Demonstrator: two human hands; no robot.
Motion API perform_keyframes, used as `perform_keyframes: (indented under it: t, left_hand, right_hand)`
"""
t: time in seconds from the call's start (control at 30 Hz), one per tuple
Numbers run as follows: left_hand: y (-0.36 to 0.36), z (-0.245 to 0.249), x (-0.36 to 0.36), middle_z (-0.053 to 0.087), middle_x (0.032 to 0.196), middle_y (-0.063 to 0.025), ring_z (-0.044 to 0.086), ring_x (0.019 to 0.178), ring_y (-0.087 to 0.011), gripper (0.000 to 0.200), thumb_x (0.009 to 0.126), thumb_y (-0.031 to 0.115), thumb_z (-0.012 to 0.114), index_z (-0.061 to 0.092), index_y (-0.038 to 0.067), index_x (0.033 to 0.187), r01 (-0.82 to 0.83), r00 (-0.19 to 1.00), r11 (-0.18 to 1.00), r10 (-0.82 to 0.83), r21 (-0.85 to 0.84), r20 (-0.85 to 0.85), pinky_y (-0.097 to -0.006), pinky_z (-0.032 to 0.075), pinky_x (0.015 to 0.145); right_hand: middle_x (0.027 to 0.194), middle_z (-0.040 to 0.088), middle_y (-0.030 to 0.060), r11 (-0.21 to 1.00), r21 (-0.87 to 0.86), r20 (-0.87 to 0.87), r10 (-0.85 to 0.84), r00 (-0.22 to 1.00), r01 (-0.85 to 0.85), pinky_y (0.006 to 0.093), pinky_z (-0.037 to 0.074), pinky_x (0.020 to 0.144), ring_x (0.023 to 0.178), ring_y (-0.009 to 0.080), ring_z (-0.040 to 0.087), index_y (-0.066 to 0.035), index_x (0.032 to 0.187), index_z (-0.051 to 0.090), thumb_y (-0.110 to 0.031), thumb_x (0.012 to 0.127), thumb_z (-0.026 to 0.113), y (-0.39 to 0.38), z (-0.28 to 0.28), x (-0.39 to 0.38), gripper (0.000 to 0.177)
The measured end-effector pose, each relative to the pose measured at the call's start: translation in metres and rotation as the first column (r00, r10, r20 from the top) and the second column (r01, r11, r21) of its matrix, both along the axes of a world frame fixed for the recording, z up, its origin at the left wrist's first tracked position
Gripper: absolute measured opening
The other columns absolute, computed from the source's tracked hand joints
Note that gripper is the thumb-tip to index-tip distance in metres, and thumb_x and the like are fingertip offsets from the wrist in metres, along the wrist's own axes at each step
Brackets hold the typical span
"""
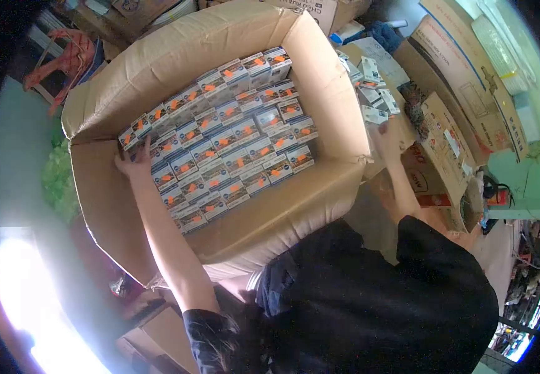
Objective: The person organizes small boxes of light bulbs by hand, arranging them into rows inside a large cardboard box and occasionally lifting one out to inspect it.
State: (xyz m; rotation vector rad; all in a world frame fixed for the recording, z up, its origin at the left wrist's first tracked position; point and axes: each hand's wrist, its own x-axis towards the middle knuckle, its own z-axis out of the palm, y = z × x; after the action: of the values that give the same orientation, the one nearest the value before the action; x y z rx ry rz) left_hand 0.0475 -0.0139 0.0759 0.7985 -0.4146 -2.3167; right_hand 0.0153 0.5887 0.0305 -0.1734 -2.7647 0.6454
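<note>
A large open cardboard carton (307, 199) fills the middle of the view. Inside it, small printed boxes (238, 162) with orange stickers stand packed in tight rows. My left hand (134, 161) reaches into the carton's left side, fingers spread against the boxes at the left end of the rows. Beyond the right wall, my right hand (383, 134) is at a loose pile of similar small boxes. Its fingertips close on the lower edge of a small white-and-grey box (374, 115); the carton's edge is close beside this hand.
More cartons (441, 137) and flattened cardboard (469, 75) stand at the right. A red bag-like item (64, 62) hangs at the upper left. Another cardboard box (164, 336) is low at the left, near a bright opening (27, 287).
</note>
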Motion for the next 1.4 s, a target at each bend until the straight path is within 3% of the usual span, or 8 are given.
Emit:
perform_keyframes:
  t: [0.17,0.2,0.3,0.43,0.6,0.83,1.07,1.4]
  left_hand:
    - [-0.010,-0.014,-0.001,0.023,0.142,-0.0197,0.023,0.133,-0.0364,0.056,0.092,0.046,0.034,0.037,0.008,0.133,0.035,0.999,0.999,-0.035,0.021,-0.006,-0.0650,0.034,0.098]
    - [-0.025,-0.035,-0.004,0.020,0.144,-0.0208,0.024,0.131,-0.0429,0.059,0.091,0.048,0.037,0.029,0.012,0.137,0.106,0.986,0.994,-0.108,-0.026,-0.128,-0.0656,0.032,0.098]
    - [-0.027,-0.052,-0.009,0.019,0.145,-0.0217,0.021,0.131,-0.0471,0.066,0.091,0.053,0.033,0.025,0.007,0.137,0.079,0.988,0.990,-0.094,-0.120,-0.125,-0.0694,0.029,0.097]
    - [-0.003,-0.023,-0.001,0.011,0.147,-0.0187,0.013,0.135,-0.0415,0.065,0.093,0.054,0.030,0.019,0.014,0.143,0.108,0.984,0.987,-0.123,-0.122,-0.130,-0.0673,0.029,0.099]
    - [0.009,-0.008,0.006,0.004,0.148,-0.0146,0.009,0.137,-0.0363,0.066,0.092,0.051,0.038,0.014,0.018,0.144,0.002,0.997,0.997,-0.008,-0.079,-0.078,-0.0647,0.028,0.102]
    - [0.010,-0.012,-0.005,0.001,0.148,-0.0177,0.006,0.138,-0.0351,0.069,0.092,0.049,0.043,0.011,0.020,0.145,0.017,0.992,1.000,-0.017,0.005,-0.128,-0.0631,0.025,0.105]
    - [0.008,-0.009,0.000,0.016,0.143,-0.0193,0.025,0.130,-0.0409,0.067,0.091,0.050,0.045,0.019,0.015,0.142,-0.012,0.994,1.000,0.010,-0.015,-0.111,-0.0609,0.035,0.099]
    - [-0.002,-0.031,-0.015,0.031,0.140,-0.0113,0.037,0.125,-0.0369,0.068,0.086,0.047,0.055,0.024,0.021,0.140,-0.029,0.963,0.999,0.038,0.041,-0.265,-0.0612,0.043,0.090]
  right_hand:
    - [0.086,0.063,0.0191,0.935,0.341,0.038,-0.112,0.993,0.092,0.0425,0.049,0.067,0.083,0.0340,0.061,-0.002,0.085,0.057,-0.011,0.079,0.052,-0.029,-0.009,0.016,0.012]
    - [0.098,0.062,0.0184,0.914,0.394,0.350,-0.243,0.905,0.093,0.0418,0.051,0.061,0.085,0.0287,0.063,-0.001,0.098,0.057,-0.013,0.081,0.051,-0.022,-0.009,0.002,0.021]
    - [0.119,0.051,0.0165,0.846,-0.520,0.200,-0.015,0.980,0.119,0.0391,0.044,0.085,0.102,0.0249,0.054,0.001,0.123,0.041,-0.013,0.086,0.050,0.000,-0.041,0.023,0.040]
    - [0.122,0.047,0.0130,0.919,-0.393,-0.141,-0.020,0.990,-0.038,0.0322,0.048,0.082,0.106,0.0217,0.050,-0.003,0.136,0.028,-0.026,0.091,0.051,0.003,0.011,0.032,0.056]
    - [0.129,0.045,0.0173,0.178,-0.902,-0.385,0.077,0.920,-0.392,0.0472,0.039,0.097,0.116,0.0287,0.047,-0.002,0.135,0.030,-0.028,0.091,0.048,-0.029,0.154,0.024,0.055]
    - [0.135,0.041,0.0140,-0.204,-0.949,-0.316,0.573,0.756,-0.242,0.0585,0.029,0.104,0.125,0.0348,0.039,-0.007,0.136,0.031,-0.011,0.089,0.052,-0.220,0.211,0.031,0.052]
    - [0.110,0.051,0.0094,-0.104,-0.950,-0.272,0.741,0.614,-0.295,0.0390,0.056,0.077,0.101,0.0227,0.056,-0.011,0.124,0.028,-0.003,0.080,0.066,-0.302,0.205,0.046,0.059]
    - [0.105,0.053,0.0144,-0.019,-0.662,-0.352,0.890,0.289,-0.749,0.0313,0.051,0.081,0.100,0.0204,0.057,-0.009,0.123,0.026,0.003,0.069,0.073,-0.384,0.161,0.027,0.073]
